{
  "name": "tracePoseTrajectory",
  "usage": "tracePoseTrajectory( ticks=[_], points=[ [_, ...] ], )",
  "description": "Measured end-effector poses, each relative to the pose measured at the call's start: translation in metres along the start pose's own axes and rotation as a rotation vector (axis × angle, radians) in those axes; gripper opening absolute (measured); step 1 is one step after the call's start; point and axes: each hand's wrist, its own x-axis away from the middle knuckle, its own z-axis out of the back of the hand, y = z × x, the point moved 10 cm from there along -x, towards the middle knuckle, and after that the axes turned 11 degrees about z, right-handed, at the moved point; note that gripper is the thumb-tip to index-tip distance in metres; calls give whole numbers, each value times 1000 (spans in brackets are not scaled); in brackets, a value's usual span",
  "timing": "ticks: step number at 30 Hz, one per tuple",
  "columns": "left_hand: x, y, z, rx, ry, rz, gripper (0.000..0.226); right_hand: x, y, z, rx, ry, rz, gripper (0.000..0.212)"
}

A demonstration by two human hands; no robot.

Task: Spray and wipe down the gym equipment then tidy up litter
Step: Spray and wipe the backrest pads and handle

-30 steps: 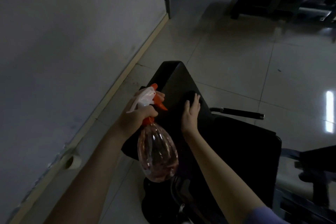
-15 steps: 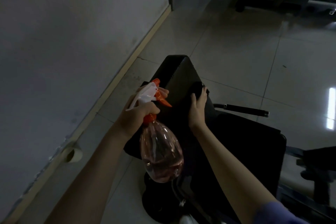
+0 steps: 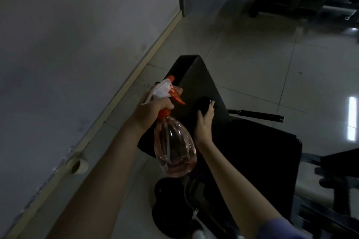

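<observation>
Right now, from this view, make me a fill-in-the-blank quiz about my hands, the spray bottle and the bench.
1. The left hand grips a spray bottle whose trigger is ____.
2. The right hand presses a dark cloth onto a bench whose padding is ____.
3. A pale roll lies on the floor by the ____.
Missing words: orange; black; wall.

A dark cloth (image 3: pixel 203 102) lies on the black bench pad (image 3: pixel 196 79) above tiled floor (image 3: pixel 252 64).
</observation>
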Motion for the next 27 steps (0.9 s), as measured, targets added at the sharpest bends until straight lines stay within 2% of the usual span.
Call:
tracePoseTrajectory(
  ticks=[4,7,9,11,12,13,15,16,18,20,24,27],
  points=[
    [13,3,-1,-43,-48,9,42,-8,27,17,31,4,-160,59],
    [41,-2,4,-32,-30,-9,38,4,39,17,29,-26,-226,59],
    [51,-2,-1,-62,-42,-6,43,14,46,16,40,-39,-247,60],
    [53,-6,-18,-85,-125,72,51,22,51,16,59,-43,-258,61],
    [54,-8,-26,-118,-174,67,46,24,53,16,61,-40,-263,61],
    [56,-9,-22,-122,-139,42,35,25,54,15,62,-35,-267,62],
    [58,0,-12,-248,-46,-158,24,24,55,15,64,-26,-265,61],
    [54,-13,-2,-323,3,-203,33,23,55,16,65,-21,-266,61],
    [43,-50,9,-363,19,-161,47,21,56,18,67,3,-294,60],
    [51,-35,7,-311,-10,-178,48,22,48,14,53,44,-321,59],
    [61,-23,2,-189,9,-96,38,37,-4,-17,-9,2,-62,56],
    [60,-23,0,-219,0,-115,35,37,-2,-11,48,-14,58,56]
  ],
)
